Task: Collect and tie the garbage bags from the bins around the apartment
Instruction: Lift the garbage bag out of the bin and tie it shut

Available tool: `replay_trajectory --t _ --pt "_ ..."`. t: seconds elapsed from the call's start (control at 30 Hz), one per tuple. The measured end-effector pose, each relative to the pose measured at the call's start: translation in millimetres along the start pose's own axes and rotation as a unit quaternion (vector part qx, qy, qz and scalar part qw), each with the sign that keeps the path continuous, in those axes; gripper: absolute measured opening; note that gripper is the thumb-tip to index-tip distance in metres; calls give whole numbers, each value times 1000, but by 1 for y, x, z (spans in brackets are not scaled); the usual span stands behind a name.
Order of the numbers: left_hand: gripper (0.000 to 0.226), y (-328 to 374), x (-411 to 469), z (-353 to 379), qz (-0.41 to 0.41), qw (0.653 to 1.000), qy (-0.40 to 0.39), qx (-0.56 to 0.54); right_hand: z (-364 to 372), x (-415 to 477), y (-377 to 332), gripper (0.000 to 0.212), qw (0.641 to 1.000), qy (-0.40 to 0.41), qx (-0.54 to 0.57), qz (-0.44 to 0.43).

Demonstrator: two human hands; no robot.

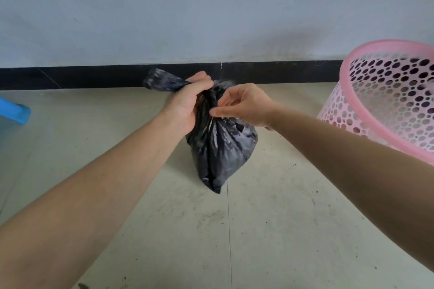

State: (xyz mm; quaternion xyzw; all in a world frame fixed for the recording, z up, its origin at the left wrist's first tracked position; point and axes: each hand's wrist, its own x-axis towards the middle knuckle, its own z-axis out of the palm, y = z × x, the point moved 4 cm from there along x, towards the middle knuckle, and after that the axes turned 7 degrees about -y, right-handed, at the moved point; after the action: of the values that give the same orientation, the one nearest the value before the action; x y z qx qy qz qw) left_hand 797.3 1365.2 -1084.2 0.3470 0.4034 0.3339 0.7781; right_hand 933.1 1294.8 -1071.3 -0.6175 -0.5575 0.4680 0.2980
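Two bare forearms [105, 183] reach in from the lower corners toward a black garbage bag [220, 148]. The left hand [187, 103] has its fingers clenched round the bag's gathered neck, with a twisted tail of plastic jutting left of the fist. The right hand [244, 107], just right of the neck, curls thumb and forefinger onto a fold, seemingly pinching it, though blur smears the contact. The bag's bulk hangs below both hands. A pink perforated bin [366, 110] stands right of the bag, a black skirting board [94, 76] runs behind it, and a blue object [16, 110] lies far left
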Motion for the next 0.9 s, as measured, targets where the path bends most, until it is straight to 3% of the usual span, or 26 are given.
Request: replay_trajectory --t 0.13,0.33,0.43,0.57,0.67,0.9 --pt "33 11 5 -15 55 995 1 83 8 -4 10 16 999 -42 -11 20" --pt "8 -2 -3 -27 -18 975 19 221 2 -4 21 19 998 -18 23 54" --pt "20 -7 -3 -30 -34 978 -2 206 5 -3 29 12 991 -42 85 96" --pt "24 -9 -1 -31 -16 978 -16 208 0 -3 35 22 976 -16 181 124" --pt "25 -10 -2 -28 -11 977 -17 212 0 -3 34 36 978 -2 162 134" --pt "26 -5 -4 -25 4 978 -39 206 -1 1 33 30 968 -3 181 176"
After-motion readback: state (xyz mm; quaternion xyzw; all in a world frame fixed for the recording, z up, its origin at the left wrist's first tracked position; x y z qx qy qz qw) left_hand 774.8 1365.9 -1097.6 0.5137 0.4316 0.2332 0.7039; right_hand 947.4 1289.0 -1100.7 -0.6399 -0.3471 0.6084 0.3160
